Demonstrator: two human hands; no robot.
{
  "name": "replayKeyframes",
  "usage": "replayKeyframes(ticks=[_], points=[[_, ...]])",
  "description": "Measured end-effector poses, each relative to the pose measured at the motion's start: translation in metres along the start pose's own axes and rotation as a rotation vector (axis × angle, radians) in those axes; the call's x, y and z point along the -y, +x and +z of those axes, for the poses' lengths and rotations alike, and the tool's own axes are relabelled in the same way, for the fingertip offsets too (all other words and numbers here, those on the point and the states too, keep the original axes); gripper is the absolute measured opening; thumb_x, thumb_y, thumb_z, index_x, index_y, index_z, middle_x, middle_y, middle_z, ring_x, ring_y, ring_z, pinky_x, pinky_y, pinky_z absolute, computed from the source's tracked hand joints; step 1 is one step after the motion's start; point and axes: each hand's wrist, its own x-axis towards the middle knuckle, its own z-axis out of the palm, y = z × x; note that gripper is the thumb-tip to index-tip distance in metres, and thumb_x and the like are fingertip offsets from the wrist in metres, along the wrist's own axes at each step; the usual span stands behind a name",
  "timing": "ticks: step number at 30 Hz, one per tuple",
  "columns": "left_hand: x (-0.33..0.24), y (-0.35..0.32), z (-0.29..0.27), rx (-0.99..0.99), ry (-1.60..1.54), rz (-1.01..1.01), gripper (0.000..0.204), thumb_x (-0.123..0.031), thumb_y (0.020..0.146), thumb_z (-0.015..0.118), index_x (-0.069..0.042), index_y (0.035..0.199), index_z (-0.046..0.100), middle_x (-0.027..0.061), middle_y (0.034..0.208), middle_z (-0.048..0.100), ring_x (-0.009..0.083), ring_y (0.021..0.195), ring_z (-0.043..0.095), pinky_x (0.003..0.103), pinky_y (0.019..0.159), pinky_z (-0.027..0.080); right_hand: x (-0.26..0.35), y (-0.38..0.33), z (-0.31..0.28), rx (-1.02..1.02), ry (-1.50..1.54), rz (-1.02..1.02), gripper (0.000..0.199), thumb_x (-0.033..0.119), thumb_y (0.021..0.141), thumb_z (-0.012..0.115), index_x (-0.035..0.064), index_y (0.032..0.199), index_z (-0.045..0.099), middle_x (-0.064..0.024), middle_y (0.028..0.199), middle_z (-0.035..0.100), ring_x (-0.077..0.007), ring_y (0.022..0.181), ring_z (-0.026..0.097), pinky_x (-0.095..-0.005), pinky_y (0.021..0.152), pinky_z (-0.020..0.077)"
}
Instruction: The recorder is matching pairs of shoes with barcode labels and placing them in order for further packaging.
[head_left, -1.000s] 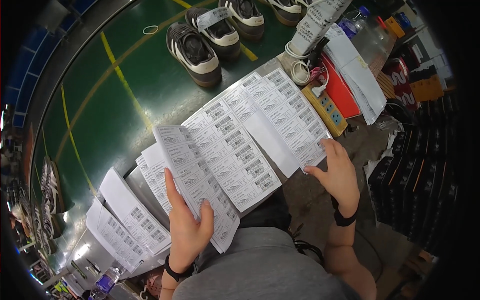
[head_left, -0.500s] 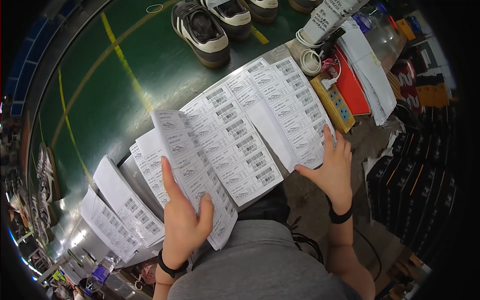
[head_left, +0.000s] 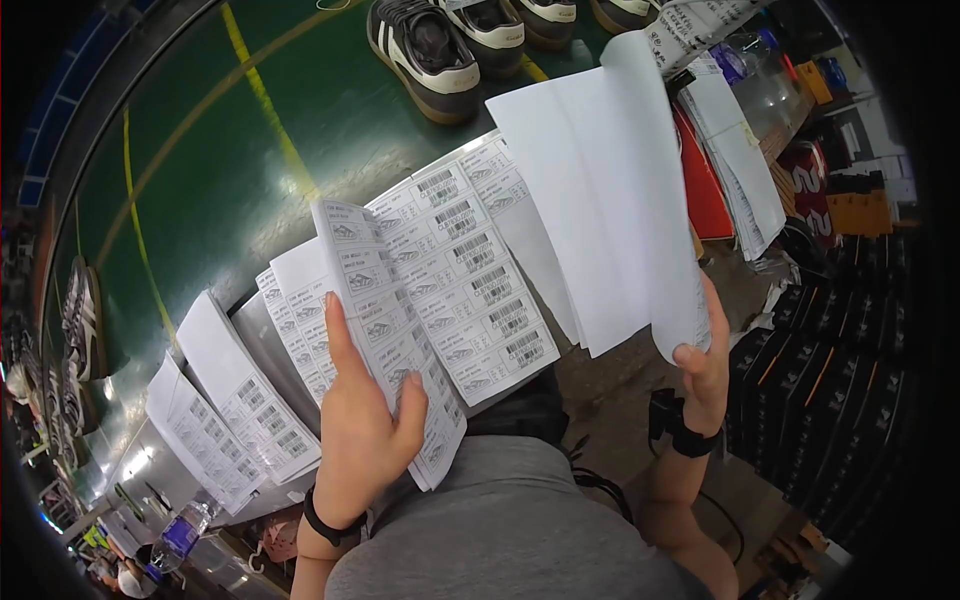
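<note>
My left hand (head_left: 370,430) grips a folded-over stack of label sheets (head_left: 400,350), its thumb on the printed face and its index finger stretched along the sheets. More label sheets (head_left: 480,270) with barcodes and small shoe drawings lie flat beside it. On the right, my right hand (head_left: 708,365) holds the edge of a lifted label sheet (head_left: 615,200) between thumb and fingers. That sheet shows its blank white back and curls toward its right edge. Some of the right fingers are hidden behind the paper.
Grey-and-white sneakers (head_left: 430,60) stand at the back of the green table (head_left: 200,200). Further label stacks (head_left: 250,390) lie at the left, above a plastic bottle (head_left: 180,535). At the right are a red folder (head_left: 705,180), papers (head_left: 740,150) and stacked black boxes (head_left: 810,370).
My right hand has taken hold of the right-hand label sheet and lifted it, turning its blank back up. It now covers the power strip. My left hand keeps its grip.
</note>
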Motion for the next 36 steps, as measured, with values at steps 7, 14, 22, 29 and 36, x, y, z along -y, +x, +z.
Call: replayKeyframes(ticks=[7, 14, 22, 29, 36], points=[[0.004, 0.001, 0.001, -0.031, 0.074, 0.054, 0.09, -0.005, 0.085, 0.057, 0.012, 0.147, -0.005, 0.0335, 0.108, 0.064, 0.0427, 0.084, 0.069, 0.042, 0.071, 0.057, -0.023, 0.008, 0.011, 0.254, -1.143, -0.12, 0.1, 0.044, 0.06, 0.088, 0.0014, 0.14, 0.048, -0.0263, 0.147, 0.033, -0.0413, 0.134, 0.03, -0.0495, 0.109, 0.0324], [0.006, 0.003, 0.005, -0.05, 0.092, 0.121, 0.091, -0.006, 0.084, 0.058, 0.013, 0.147, -0.004, 0.0329, 0.104, 0.065, 0.0421, 0.081, 0.069, 0.042, 0.068, 0.056, -0.023, 0.017, 0.049, 0.166, -1.17, -0.356, 0.074, 0.035, 0.07, 0.083, 0.0034, 0.13, 0.055, -0.0261, 0.15, 0.027, -0.0467, 0.133, 0.029, -0.057, 0.107, 0.0321], [-0.005, 0.003, 0.004, 0.03, 0.038, -0.041, 0.09, -0.001, 0.085, 0.055, 0.004, 0.151, -0.005, 0.0333, 0.117, 0.061, 0.041, 0.1, 0.067, 0.042, 0.086, 0.053, -0.051, 0.02, 0.068, 0.089, -1.139, -0.381, 0.061, 0.026, 0.074, 0.078, 0.0046, 0.128, 0.057, -0.0266, 0.14, 0.043, -0.0477, 0.127, 0.039, -0.0615, 0.101, 0.0351], [0.004, 0.003, 0.004, -0.059, 0.097, 0.107, 0.091, -0.006, 0.084, 0.058, 0.013, 0.148, -0.003, 0.0316, 0.095, 0.067, 0.0413, 0.073, 0.069, 0.042, 0.063, 0.055, -0.058, 0.027, 0.061, -0.038, -1.24, -0.356, 0.06, 0.028, 0.076, 0.076, 0.0048, 0.128, 0.058, -0.0281, 0.137, 0.047, -0.0471, 0.125, 0.044, -0.0549, 0.102, 0.0402], [0.003, 0.005, 0.006, -0.034, 0.083, 0.099, 0.088, -0.005, 0.084, 0.055, 0.012, 0.148, -0.003, 0.0323, 0.096, 0.066, 0.0414, 0.071, 0.068, 0.042, 0.061, 0.055, -0.058, 0.027, 0.061, -0.031, -1.245, -0.351, 0.06, 0.028, 0.077, 0.076, 0.0048, 0.129, 0.057, -0.0287, 0.138, 0.046, -0.0484, 0.126, 0.042, -0.0551, 0.102, 0.0403]])
